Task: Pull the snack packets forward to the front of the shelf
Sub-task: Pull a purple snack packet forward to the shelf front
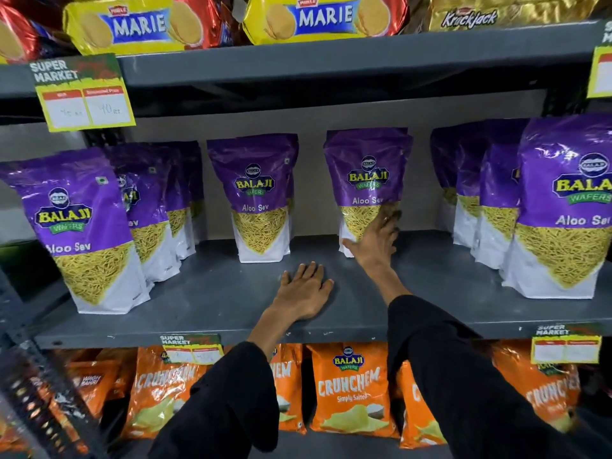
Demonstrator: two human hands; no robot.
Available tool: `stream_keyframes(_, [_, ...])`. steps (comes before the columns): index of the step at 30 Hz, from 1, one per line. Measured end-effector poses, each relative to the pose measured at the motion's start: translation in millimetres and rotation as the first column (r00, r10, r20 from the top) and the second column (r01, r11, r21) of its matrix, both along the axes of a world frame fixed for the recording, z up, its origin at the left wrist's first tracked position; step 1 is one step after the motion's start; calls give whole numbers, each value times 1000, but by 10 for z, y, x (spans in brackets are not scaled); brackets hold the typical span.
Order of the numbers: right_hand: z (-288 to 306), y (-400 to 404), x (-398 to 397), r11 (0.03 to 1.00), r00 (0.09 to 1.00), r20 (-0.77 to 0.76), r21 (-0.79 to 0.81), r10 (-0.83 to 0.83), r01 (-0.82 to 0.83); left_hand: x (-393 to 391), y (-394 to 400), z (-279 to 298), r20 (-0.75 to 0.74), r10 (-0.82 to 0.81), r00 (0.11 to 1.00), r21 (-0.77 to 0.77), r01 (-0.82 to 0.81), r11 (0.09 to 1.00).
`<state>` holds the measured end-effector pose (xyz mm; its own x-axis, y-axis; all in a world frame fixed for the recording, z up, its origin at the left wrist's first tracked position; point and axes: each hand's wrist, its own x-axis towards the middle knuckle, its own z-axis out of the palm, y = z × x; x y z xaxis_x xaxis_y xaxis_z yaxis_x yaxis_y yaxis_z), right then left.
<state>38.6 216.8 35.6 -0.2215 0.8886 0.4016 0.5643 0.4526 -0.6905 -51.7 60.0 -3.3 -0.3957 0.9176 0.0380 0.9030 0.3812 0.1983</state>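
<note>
The right hand reaches deep into the grey shelf, fingers spread on the lower front of a purple Aloo Sev packet standing near the back wall; whether they grip it is unclear. The left hand lies flat, fingers splayed, holding nothing. This looks like the reach-and-grasp step: next comes sliding that packet upright to the shelf's front, level with the 2 outer rows.

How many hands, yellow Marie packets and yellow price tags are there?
Hands: 2
Yellow Marie packets: 2
Yellow price tags: 4
Total: 8
</note>
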Motion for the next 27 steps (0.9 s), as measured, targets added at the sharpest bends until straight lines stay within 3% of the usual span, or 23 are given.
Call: stream_keyframes(27, [18, -653, 552, 999, 996, -79, -2, -50, 50, 71, -64, 81, -11, 20, 1000, 4, -20, 1000])
